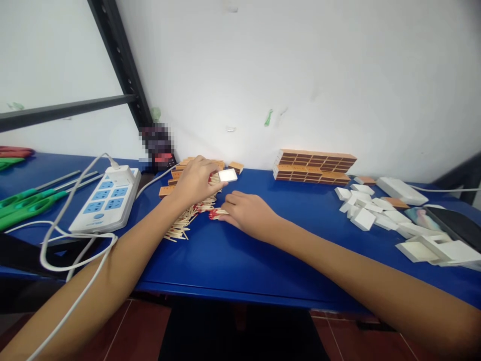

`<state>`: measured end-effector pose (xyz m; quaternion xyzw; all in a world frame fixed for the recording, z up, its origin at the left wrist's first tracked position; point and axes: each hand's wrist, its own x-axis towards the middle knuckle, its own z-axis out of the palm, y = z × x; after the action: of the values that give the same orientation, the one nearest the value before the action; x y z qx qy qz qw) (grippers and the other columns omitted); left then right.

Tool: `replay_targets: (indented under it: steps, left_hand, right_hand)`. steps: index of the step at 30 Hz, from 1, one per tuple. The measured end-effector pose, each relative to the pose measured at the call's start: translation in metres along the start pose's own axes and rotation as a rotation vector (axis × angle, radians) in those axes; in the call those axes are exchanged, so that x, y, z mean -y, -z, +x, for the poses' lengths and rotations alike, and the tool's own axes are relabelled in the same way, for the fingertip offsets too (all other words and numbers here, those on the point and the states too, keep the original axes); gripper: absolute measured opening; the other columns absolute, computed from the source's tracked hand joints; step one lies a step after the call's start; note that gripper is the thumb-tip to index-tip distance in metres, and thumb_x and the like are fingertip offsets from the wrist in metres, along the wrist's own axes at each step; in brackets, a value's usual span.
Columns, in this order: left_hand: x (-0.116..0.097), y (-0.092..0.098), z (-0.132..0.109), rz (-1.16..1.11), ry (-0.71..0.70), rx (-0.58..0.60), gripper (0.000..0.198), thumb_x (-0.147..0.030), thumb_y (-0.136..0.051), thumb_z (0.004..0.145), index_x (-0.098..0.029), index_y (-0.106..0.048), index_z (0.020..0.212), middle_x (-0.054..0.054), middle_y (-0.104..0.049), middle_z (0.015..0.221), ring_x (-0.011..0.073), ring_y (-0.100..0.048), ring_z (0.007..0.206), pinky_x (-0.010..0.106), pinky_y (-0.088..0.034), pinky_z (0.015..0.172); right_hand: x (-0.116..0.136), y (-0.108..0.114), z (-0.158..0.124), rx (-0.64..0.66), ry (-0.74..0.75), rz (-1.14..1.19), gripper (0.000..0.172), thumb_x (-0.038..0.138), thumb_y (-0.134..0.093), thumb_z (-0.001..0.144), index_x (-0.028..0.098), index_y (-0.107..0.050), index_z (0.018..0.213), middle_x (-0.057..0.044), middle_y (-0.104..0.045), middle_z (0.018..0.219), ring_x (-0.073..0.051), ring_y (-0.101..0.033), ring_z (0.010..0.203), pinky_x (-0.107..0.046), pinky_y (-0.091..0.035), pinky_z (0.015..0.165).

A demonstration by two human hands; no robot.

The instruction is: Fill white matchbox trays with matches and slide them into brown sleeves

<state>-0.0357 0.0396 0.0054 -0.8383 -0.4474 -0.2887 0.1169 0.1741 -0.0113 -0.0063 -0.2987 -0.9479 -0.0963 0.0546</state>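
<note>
My left hand (197,181) grips a small white matchbox tray (228,175) at its left end, raised above the table. A bunch of red-headed matches (217,214) is pinched in the fingers of my right hand (248,213), just below and in front of the tray. Beneath and beside my left forearm lies a heap of loose matches (179,228), partly hidden by the hand. Orange matchbox covers (167,191) sit behind the heap, also partly covered by my left hand.
Stacked matchboxes (315,168) stand against the wall on the blue table (240,265). At right are several white trays (363,218), a phone (456,223) and a white adapter (401,190). A power strip (107,200), a loose cable (47,245) and green-handled tools (33,203) lie left.
</note>
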Motion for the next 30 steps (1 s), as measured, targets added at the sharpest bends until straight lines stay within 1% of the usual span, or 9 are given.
replay_targets:
  steps: [5, 9, 13, 16, 20, 22, 24, 27, 30]
  left_hand:
    - [-0.009, 0.001, 0.0, -0.051, 0.007, 0.03, 0.024, -0.042, -0.076, 0.091, -0.02, -0.077, 0.101, 0.008, -0.075, 0.099, 0.0291, -0.064, 0.1, 0.045, -0.047, 0.094]
    - [-0.021, -0.001, -0.003, -0.104, -0.011, 0.042, 0.033, -0.048, -0.079, 0.09, -0.018, -0.076, 0.102, 0.009, -0.075, 0.097, 0.0299, -0.065, 0.102, 0.045, -0.05, 0.093]
    - [-0.032, -0.002, -0.006, -0.204, -0.038, 0.053, 0.034, -0.05, -0.078, 0.092, -0.018, -0.075, 0.102, 0.008, -0.076, 0.098, 0.0268, -0.067, 0.098, 0.044, -0.052, 0.093]
    - [-0.043, 0.003, -0.006, -0.281, -0.038, 0.092, 0.028, -0.044, -0.08, 0.09, -0.019, -0.076, 0.102, 0.007, -0.076, 0.101, 0.0257, -0.067, 0.099, 0.041, -0.052, 0.088]
    - [-0.065, 0.009, -0.01, -0.436, -0.112, 0.219, 0.02, -0.038, -0.084, 0.084, -0.023, -0.076, 0.095, 0.003, -0.074, 0.092, 0.022, -0.065, 0.09, 0.039, -0.051, 0.085]
    - [-0.075, 0.009, -0.014, -0.493, -0.146, 0.263, 0.021, -0.038, -0.085, 0.081, -0.023, -0.075, 0.092, 0.002, -0.069, 0.084, 0.0207, -0.061, 0.084, 0.036, -0.049, 0.075]
    - [-0.083, 0.006, -0.017, -0.479, -0.187, 0.329, 0.022, -0.038, -0.086, 0.08, -0.022, -0.074, 0.087, 0.001, -0.064, 0.076, 0.0203, -0.057, 0.082, 0.036, -0.046, 0.073]
    - [-0.086, 0.001, -0.02, -0.457, -0.207, 0.357, 0.023, -0.04, -0.085, 0.082, -0.022, -0.073, 0.09, 0.0, -0.063, 0.076, 0.0197, -0.054, 0.08, 0.037, -0.044, 0.074]
    - [-0.081, -0.002, -0.021, -0.446, -0.199, 0.373, 0.026, -0.044, -0.085, 0.084, -0.022, -0.073, 0.091, 0.001, -0.064, 0.077, 0.0199, -0.055, 0.081, 0.037, -0.043, 0.072]
  right_hand:
    - [-0.036, 0.0, -0.027, 0.018, -0.12, -0.012, 0.039, 0.041, -0.05, 0.112, 0.013, -0.076, 0.108, -0.015, -0.073, 0.107, -0.026, -0.065, 0.103, -0.036, -0.049, 0.082]
    - [-0.061, -0.006, -0.045, -0.021, -0.147, 0.054, 0.036, 0.041, -0.05, 0.111, 0.015, -0.076, 0.107, -0.013, -0.072, 0.103, -0.025, -0.065, 0.099, -0.034, -0.049, 0.08]
    - [-0.081, -0.013, -0.062, -0.086, -0.175, 0.229, 0.031, 0.041, -0.058, 0.108, 0.017, -0.075, 0.117, -0.013, -0.072, 0.109, -0.026, -0.066, 0.102, -0.035, -0.05, 0.083]
    - [-0.091, -0.011, -0.074, -0.12, -0.227, 0.42, 0.032, 0.045, -0.069, 0.102, 0.019, -0.073, 0.119, -0.01, -0.071, 0.107, -0.023, -0.066, 0.095, -0.034, -0.05, 0.08]
    - [-0.094, -0.002, -0.083, -0.139, -0.292, 0.459, 0.021, 0.04, -0.072, 0.098, 0.02, -0.071, 0.103, -0.005, -0.067, 0.098, -0.018, -0.061, 0.082, -0.031, -0.045, 0.072]
    - [-0.091, 0.002, -0.084, -0.105, -0.316, 0.432, 0.017, 0.037, -0.072, 0.097, 0.02, -0.069, 0.098, -0.005, -0.066, 0.095, -0.017, -0.059, 0.079, -0.03, -0.042, 0.069]
    - [-0.088, 0.003, -0.084, -0.064, -0.334, 0.422, 0.014, 0.034, -0.072, 0.096, 0.021, -0.068, 0.096, -0.004, -0.066, 0.095, -0.017, -0.058, 0.078, -0.03, -0.04, 0.068]
    - [-0.086, 0.0, -0.083, -0.035, -0.34, 0.463, 0.009, 0.029, -0.07, 0.098, 0.021, -0.068, 0.096, -0.003, -0.066, 0.094, -0.016, -0.057, 0.078, -0.029, -0.04, 0.068]
    - [-0.088, -0.005, -0.083, -0.025, -0.337, 0.523, 0.008, 0.026, -0.065, 0.101, 0.021, -0.067, 0.096, -0.003, -0.066, 0.093, -0.016, -0.056, 0.077, -0.029, -0.04, 0.068]
